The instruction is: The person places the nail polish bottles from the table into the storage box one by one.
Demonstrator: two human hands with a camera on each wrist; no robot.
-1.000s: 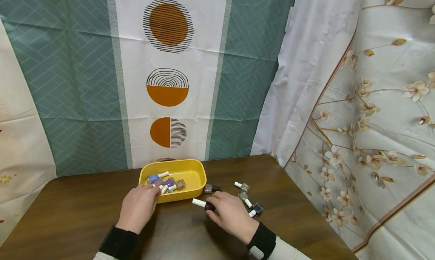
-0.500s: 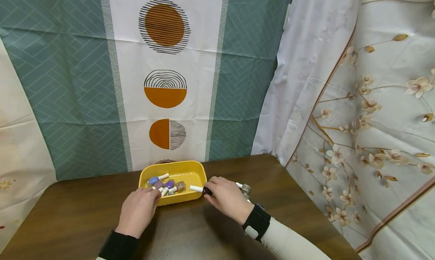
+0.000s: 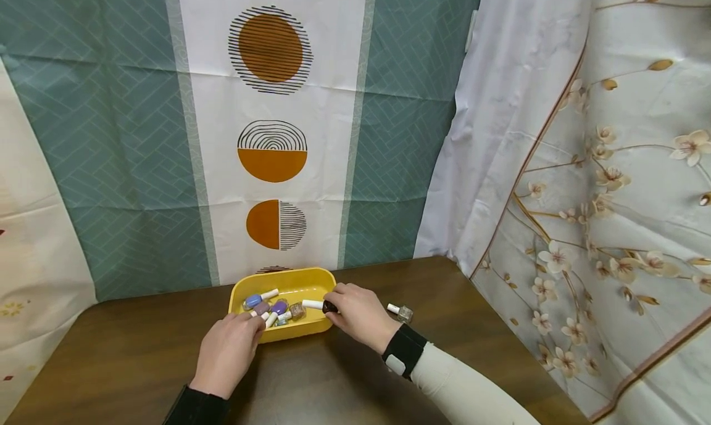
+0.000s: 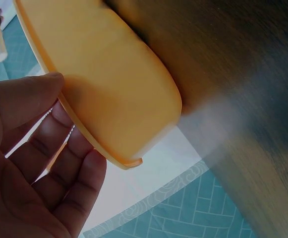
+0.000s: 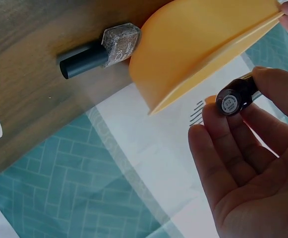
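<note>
My left hand (image 3: 230, 348) grips the front rim of a yellow plastic tray (image 3: 300, 331). In the left wrist view, the thumb lies against the tray's wall (image 4: 119, 64) and the fingers curl over its edge. Above the tray's right end, my right hand (image 3: 362, 317) pinches a dark nail polish bottle (image 5: 232, 101) with a white cap. That cap points left over the tray. Inside lie several polish bottles, among them a blue one (image 3: 252, 301), a purple one (image 3: 279, 307) and a glittery one (image 3: 297, 311). My left fingers partly hide the others.
A glitter polish bottle with a white cap (image 3: 405, 314) lies on the brown table (image 3: 139, 345), right of my right hand. Another with a black cap (image 5: 83, 60) lies beside the tray in the right wrist view. Patterned curtains (image 3: 400, 135) hang behind and at the sides.
My right hand has carried the dark polish bottle left and up from the table to over the tray. My left hand has stayed on the rim.
</note>
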